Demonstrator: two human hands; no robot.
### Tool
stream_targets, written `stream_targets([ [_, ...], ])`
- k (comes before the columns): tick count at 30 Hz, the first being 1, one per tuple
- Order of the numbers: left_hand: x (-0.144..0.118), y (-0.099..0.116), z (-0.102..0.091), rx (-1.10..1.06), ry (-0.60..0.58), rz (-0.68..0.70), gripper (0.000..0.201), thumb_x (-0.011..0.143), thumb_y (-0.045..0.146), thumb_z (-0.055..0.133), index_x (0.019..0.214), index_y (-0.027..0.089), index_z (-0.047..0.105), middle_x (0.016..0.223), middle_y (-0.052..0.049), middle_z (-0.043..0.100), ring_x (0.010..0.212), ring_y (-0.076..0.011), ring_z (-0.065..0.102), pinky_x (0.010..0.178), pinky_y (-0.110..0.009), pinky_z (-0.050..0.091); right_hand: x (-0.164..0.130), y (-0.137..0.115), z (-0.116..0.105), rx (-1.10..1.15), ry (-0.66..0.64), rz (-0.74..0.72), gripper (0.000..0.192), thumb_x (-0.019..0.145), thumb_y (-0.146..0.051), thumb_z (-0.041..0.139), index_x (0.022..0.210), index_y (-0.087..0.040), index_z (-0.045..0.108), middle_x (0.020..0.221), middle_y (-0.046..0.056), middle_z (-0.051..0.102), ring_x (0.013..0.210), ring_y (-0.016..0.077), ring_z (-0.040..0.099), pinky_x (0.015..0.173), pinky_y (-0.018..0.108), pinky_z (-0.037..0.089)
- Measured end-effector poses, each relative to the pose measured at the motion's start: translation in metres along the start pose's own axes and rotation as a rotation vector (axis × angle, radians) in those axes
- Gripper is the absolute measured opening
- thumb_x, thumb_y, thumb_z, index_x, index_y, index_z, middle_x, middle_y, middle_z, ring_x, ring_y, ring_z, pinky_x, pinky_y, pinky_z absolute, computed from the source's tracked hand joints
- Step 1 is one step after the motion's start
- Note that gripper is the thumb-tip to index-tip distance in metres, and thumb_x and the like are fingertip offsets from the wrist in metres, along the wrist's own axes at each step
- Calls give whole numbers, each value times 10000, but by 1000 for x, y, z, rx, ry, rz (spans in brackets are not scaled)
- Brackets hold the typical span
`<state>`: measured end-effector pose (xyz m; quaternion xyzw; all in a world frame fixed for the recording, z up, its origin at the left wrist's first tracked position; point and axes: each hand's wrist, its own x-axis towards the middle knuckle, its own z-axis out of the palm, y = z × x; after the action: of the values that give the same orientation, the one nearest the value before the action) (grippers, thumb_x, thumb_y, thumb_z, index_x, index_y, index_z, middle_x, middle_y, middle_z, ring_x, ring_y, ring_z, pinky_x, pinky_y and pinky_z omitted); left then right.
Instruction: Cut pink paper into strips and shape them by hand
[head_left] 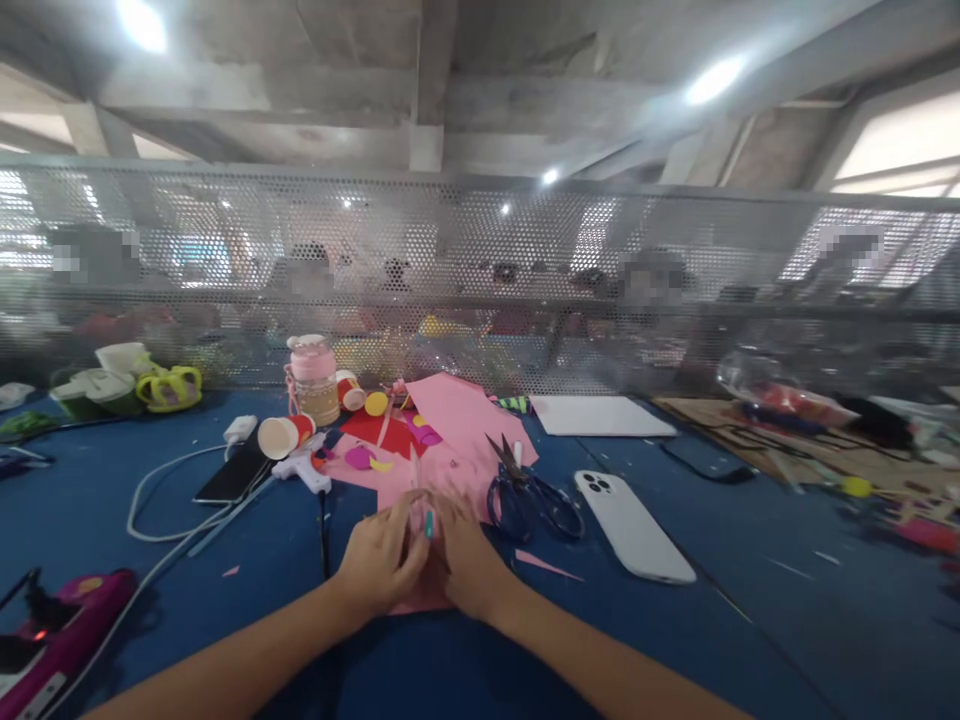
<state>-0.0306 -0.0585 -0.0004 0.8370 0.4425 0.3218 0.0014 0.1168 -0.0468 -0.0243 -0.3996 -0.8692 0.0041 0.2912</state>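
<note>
My left hand (382,560) and my right hand (466,560) meet over a pink sheet of paper (450,460) on the blue table. Both pinch a small pink piece (417,520) between the fingertips; a small teal object (429,522) shows between them. Dark-handled scissors (529,495) lie open just right of my right hand. A white glue gun (304,468) lies up and left of my left hand. Red paper with small coloured cut-outs (390,432) lies behind the pink sheet.
A white phone (634,525) lies face down at the right, a black phone (234,472) with white cable at the left. A pink jar (313,380), paper cups (285,436), a magenta glue gun (56,640), a white board (600,415), and a mesh partition (480,280) with people behind.
</note>
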Motion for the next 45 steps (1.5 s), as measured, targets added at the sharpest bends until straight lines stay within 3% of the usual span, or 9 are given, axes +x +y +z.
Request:
stream_targets([
  [6, 1, -3, 5, 130, 231, 13, 305, 803, 243, 364, 1064, 116, 455, 883, -128, 610, 845, -236, 591, 736, -401, 493, 5, 25, -13, -349, 389, 358, 503, 713, -191, 454, 1183, -26, 392, 1336, 268, 324, 1294, 397, 124, 962, 629, 161],
  [8, 1, -5, 9, 166, 188, 0, 367, 784, 247, 400, 1121, 108, 436, 1023, -155, 578, 984, -271, 542, 853, -464, 440, 7, 40, -22, -440, 348, 528, 527, 702, -218, 487, 1170, 6, 396, 1314, 313, 323, 1258, 440, 183, 921, 629, 200],
  [11, 3, -10, 17, 141, 94, -142, 494, 767, 300, 450, 1206, 85, 377, 1209, -202, 476, 1189, -329, 395, 970, -519, 323, 9, 56, -36, -440, 180, 833, 574, 713, -347, 538, 1135, 27, 429, 1124, 323, 474, 1081, 435, 424, 807, 533, 344],
  [14, 6, -17, 23, -5, 5, -341, 658, 718, 410, 527, 1239, 64, 322, 1300, -248, 366, 1272, -376, 270, 993, -545, 273, 11, 60, -45, -447, 48, 938, 676, 686, -523, 548, 1082, 19, 468, 1010, 296, 528, 983, 403, 497, 789, 484, 353],
  [19, 14, -26, 19, -298, 87, -479, 973, 464, 475, 733, 1249, 133, 269, 1269, -188, 379, 1192, -370, 381, 975, -532, 320, 15, 59, -48, -384, -52, 974, 716, 664, -525, 563, 1076, 51, 458, 1019, 290, 529, 978, 366, 526, 820, 416, 361],
  [25, 19, -26, 8, -417, -55, -482, 1160, 318, 372, 814, 1292, 148, 225, 1189, -166, 446, 1060, -315, 490, 889, -481, 423, 15, 61, -46, -300, -15, 927, 654, 648, -451, 586, 1053, 44, 451, 985, 265, 537, 906, 328, 565, 759, 342, 411],
  [33, 23, -26, 0, -118, -147, -501, 1118, 319, 491, 790, 1249, 79, 328, 1091, -172, 536, 1079, -343, 475, 974, -509, 305, 12, 62, -56, -512, 263, 888, 499, 701, -402, 545, 938, 32, 477, 884, 278, 536, 800, 345, 559, 633, 361, 401],
  [41, 14, -16, 2, 8, -239, -335, 1052, 486, 683, 620, 1291, 85, 305, 1312, -224, 383, 1239, -387, 317, 1018, -527, 239, 0, 84, -50, -598, 213, 1009, 560, 655, -418, 609, 954, 43, 503, 895, 295, 532, 852, 399, 515, 657, 428, 371],
  [45, 17, -15, -3, -1, -241, -424, 1146, 371, 649, 698, 1304, 129, 283, 1263, -207, 401, 1190, -412, 354, 974, -573, 268, -1, 85, -48, -636, 235, 750, 393, 702, -315, 566, 973, -33, 534, 964, 237, 523, 887, 348, 483, 698, 409, 364],
])
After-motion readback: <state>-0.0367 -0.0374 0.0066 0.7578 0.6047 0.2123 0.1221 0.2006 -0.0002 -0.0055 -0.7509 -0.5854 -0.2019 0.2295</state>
